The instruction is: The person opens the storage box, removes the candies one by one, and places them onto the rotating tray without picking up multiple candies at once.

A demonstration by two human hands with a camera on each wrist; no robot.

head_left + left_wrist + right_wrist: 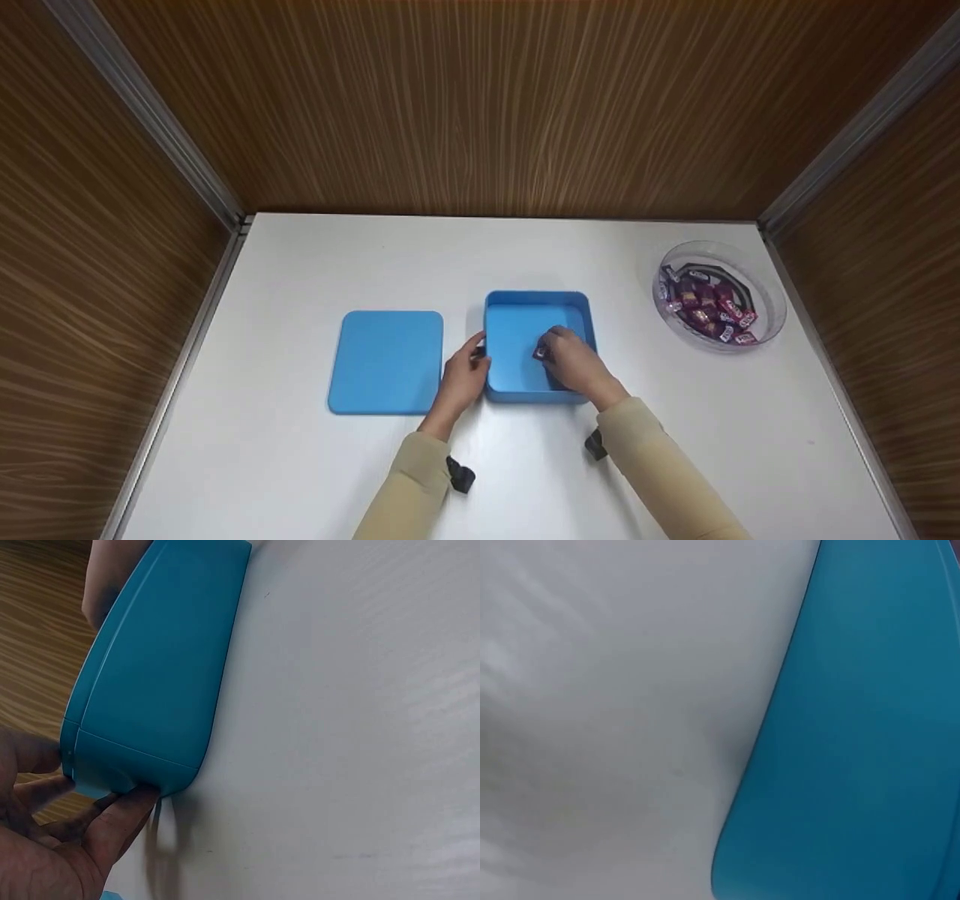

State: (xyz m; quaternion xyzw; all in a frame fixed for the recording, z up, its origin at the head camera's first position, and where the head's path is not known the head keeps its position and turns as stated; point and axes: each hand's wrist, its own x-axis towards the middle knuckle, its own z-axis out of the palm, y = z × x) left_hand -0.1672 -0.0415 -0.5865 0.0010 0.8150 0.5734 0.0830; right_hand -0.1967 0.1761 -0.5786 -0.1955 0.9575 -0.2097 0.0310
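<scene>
A square blue box (537,399) stands uncovered on the white table. The left hand (463,379) touches its left wall with fingertips and thumb; in the left wrist view, the fingers (124,821) rest against the end of the box (150,667). Inside the box, the right hand (574,361) reaches down over the right half and pinches a small dark wrapped candy (539,352). What lies under that hand is hidden. The right wrist view catches only the outer wall of the box (855,742) and the table, no fingers.
A flat blue lid (386,364) lies left of the box. At the right back stands a round clear bowl (772,322) with several purple and dark wrapped candies (705,304). Wood-grain panels (495,112) enclose the table (300,472) at the back and both sides.
</scene>
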